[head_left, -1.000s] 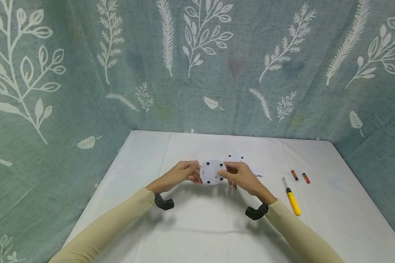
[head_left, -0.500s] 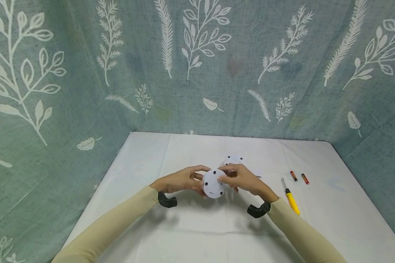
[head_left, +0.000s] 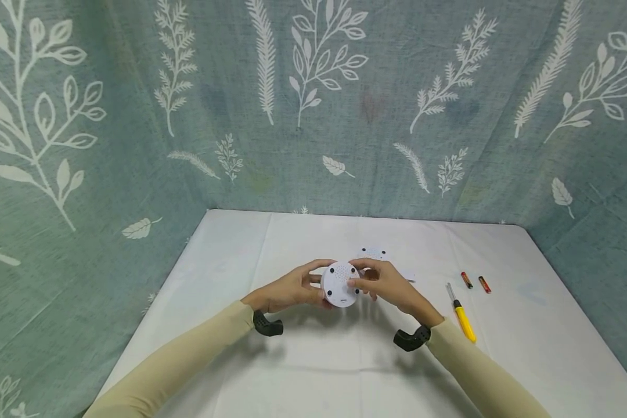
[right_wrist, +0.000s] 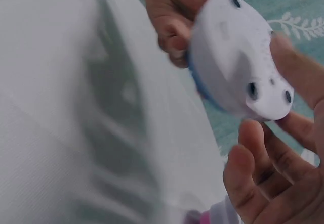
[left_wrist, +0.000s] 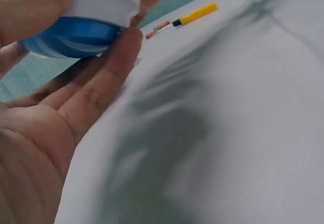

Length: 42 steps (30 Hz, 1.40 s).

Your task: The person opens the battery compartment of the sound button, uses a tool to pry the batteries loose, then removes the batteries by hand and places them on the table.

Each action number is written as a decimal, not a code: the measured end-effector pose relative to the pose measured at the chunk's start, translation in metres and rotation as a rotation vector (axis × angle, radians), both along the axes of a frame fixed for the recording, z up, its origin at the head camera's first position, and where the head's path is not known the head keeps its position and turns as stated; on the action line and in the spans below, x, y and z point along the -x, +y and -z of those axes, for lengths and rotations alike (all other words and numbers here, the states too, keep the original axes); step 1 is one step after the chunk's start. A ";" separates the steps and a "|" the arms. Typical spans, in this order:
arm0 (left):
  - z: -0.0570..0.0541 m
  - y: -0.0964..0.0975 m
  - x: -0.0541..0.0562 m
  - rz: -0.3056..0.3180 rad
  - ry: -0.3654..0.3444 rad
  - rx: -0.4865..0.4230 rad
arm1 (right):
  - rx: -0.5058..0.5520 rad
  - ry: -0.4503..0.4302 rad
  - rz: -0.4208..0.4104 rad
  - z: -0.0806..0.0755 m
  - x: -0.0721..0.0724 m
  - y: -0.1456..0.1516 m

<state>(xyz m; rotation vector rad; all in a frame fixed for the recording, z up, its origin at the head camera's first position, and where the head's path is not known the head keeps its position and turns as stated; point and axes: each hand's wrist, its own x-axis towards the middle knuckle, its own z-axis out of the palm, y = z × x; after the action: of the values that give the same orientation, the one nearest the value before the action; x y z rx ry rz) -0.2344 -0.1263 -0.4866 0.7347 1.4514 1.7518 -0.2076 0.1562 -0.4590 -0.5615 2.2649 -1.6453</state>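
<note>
Both hands hold a round white-and-blue device [head_left: 338,290] above the table. Its white face has small perforations and several black dots near the rim; a blue underside [left_wrist: 71,37] shows in the left wrist view. My left hand [head_left: 291,287] grips it from the left, fingers and thumb curled around its side. The right hand [head_left: 389,287] pinches the right edge, with its thumb on the white face in the right wrist view. Behind the right hand lies a second white round piece [head_left: 373,253] with black dots, partly hidden.
A yellow-handled screwdriver [head_left: 465,322] lies on the white-covered table [head_left: 303,377] to the right. Two small red-and-black batteries [head_left: 467,280] lie beyond it. A pink-and-white object [right_wrist: 223,214] is cut off at the bottom of the right wrist view. Patterned cloth [head_left: 345,145] hangs around the table.
The device has turned between the hands, so its black dots sit differently. My left hand has shifted slightly right and taken a wider grip; the right hand stays nearly in place.
</note>
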 end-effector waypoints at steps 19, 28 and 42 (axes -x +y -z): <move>-0.008 -0.003 0.002 -0.135 0.105 0.018 | -0.008 0.149 -0.049 0.008 -0.006 0.003; -0.015 -0.001 -0.003 -0.180 0.178 0.080 | -0.027 0.134 -0.046 0.009 -0.006 0.010; -0.014 0.014 -0.008 -0.221 0.293 0.149 | -0.085 0.234 0.055 0.008 -0.011 0.008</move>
<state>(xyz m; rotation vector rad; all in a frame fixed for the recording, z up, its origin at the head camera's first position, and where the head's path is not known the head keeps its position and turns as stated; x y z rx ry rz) -0.2266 -0.1123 -0.4725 0.8019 1.9023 1.7263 -0.1961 0.1638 -0.4674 -0.7088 2.5238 -1.5712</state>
